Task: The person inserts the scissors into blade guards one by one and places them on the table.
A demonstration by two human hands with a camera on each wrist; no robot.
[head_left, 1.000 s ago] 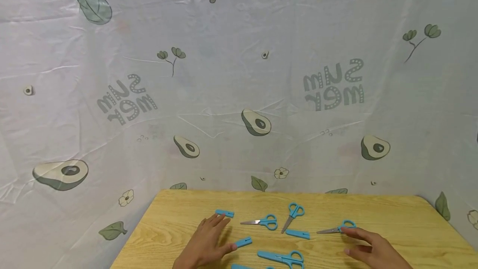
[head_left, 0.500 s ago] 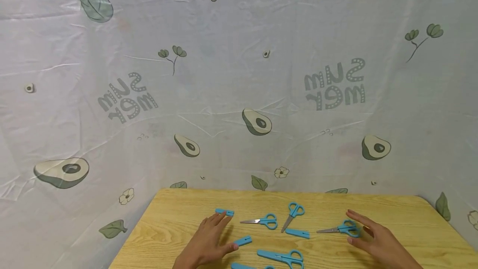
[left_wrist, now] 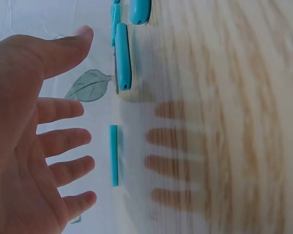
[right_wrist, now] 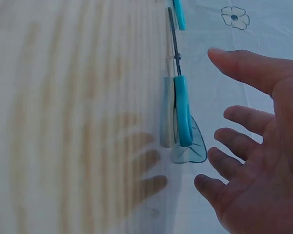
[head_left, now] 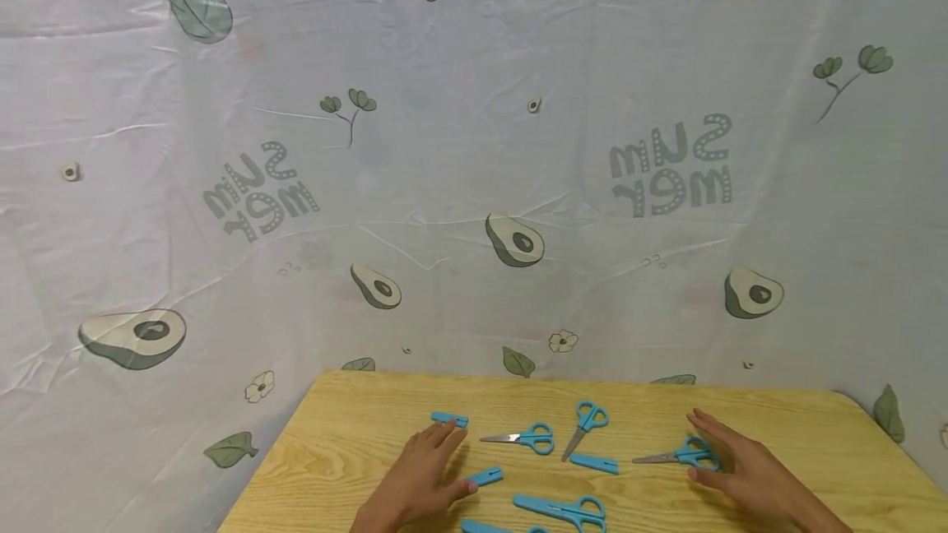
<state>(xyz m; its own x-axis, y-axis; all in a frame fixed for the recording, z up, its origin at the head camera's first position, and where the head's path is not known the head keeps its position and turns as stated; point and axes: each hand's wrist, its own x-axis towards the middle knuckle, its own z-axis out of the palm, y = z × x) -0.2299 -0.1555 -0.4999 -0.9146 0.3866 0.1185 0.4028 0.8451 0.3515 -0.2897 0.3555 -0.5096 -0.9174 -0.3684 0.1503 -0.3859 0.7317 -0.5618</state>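
In the head view, my left hand [head_left: 422, 471] hovers over the table's left side with its fingers spread and holds nothing. Its fingertips overlap one blue scissor cap [head_left: 448, 419], and its thumb tip is right at a second blue cap [head_left: 486, 476]. My right hand [head_left: 751, 467] holds nothing either; thumb and forefinger are parted around the handles of blue-handled scissors [head_left: 692, 455] with bare blades pointing left. The right wrist view shows those scissors [right_wrist: 183, 109] lying on the table, apart from the fingers. A blue cap [left_wrist: 114, 156] lies beyond the left fingertips in the left wrist view.
Two more uncapped scissors, one pair pointing left [head_left: 529, 438] and one slanted [head_left: 585, 426], lie mid-table. A third cap [head_left: 595, 464] is beside them. Capped scissors [head_left: 559, 510] and another blue piece [head_left: 485, 527] lie at the front. A patterned curtain [head_left: 444, 187] hangs behind the wooden table [head_left: 355, 410].
My right forefinger has lifted off the scissors' handles and swung up and away, so both finger loops show. My left hand has stayed nearly still; the head view has shifted slightly.
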